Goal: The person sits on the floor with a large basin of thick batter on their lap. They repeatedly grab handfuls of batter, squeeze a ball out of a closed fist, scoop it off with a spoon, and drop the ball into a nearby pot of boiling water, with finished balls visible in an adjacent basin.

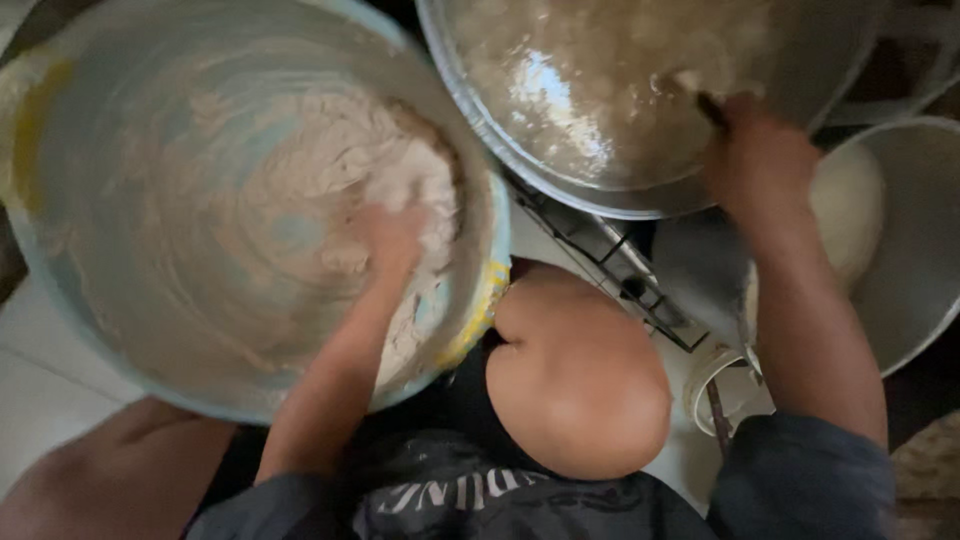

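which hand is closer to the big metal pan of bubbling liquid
Right. The right hand is over the metal pan's lower right rim, gripping a utensil that dips into the liquid. The left hand is away to its left, pressed into the dough in the blue basin.

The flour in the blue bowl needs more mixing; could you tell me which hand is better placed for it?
The left hand, probably: it is already down in the flour inside the blue bowl, while the right hand grips a utensil over the metal pan.

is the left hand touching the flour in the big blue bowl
Touching. The head view shows the left hand pressed into the flour inside the blue bowl, fingers dusted and partly buried.
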